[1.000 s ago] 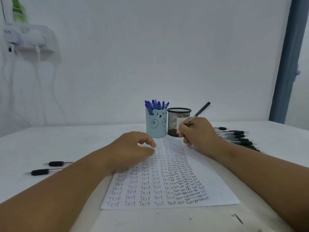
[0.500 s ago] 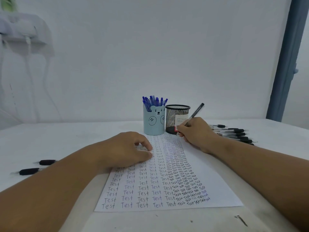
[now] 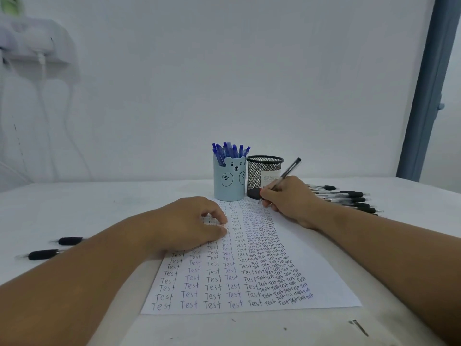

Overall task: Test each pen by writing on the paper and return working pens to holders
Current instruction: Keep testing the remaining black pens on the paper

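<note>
My right hand (image 3: 290, 199) pinches a slim clear-barrelled pen with a black cap end (image 3: 287, 174) between thumb and curled fingers, its tip down on the far right part of the white sheet of paper (image 3: 321, 278) and its black end tilted up and to the right, in front of the black wire-mesh cylinder holder (image 3: 265, 176). The sheet is flat and smooth, filled with rows of the handwritten word "Test", neat and spaced on the left, cramped and overlapping toward the right. My left hand (image 3: 189, 224) rests on the upper left of the paper with its fingers loosely curled, fingertips and thumb touching the sheet and holding nothing. Just left of the mesh holder, almost touching it, stands the pale blue smooth cup with a bear face (image 3: 229, 181), packed with blue pens (image 3: 230, 151) standing upright. A paper label shows through the mesh. Beyond my right wrist lies a bundle of clear pens with black grips (image 3: 346, 199), side by side on the matte white table (image 3: 99, 203). Two more pens with black foam-like grips (image 3: 56, 247) lie well apart from the paper on the left. Compared with half a second ago, the pen tip sits at almost the same spot on the page, my left hand has kept its place, and the view has shifted only slightly.
</note>
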`<action>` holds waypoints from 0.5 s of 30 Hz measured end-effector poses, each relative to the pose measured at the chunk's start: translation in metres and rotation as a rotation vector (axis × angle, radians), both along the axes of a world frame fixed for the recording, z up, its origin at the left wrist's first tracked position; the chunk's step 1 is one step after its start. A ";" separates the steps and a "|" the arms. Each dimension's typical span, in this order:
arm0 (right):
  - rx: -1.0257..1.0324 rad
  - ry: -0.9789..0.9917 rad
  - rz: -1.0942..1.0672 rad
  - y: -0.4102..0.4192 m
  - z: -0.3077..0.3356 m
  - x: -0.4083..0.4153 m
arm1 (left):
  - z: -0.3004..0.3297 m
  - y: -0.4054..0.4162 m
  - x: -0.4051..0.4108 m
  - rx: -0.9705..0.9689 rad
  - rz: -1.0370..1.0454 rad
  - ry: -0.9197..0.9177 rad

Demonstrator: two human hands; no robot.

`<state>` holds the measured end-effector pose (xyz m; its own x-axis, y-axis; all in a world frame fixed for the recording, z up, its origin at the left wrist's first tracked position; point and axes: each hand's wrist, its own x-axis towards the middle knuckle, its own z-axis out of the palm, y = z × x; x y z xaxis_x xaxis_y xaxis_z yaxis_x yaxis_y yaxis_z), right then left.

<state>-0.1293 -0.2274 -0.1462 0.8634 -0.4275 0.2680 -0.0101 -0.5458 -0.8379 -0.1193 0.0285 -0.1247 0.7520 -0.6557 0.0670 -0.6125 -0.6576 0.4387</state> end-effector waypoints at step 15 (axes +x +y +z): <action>-0.018 -0.012 -0.019 0.000 -0.001 0.001 | -0.001 0.001 0.000 -0.003 0.005 0.009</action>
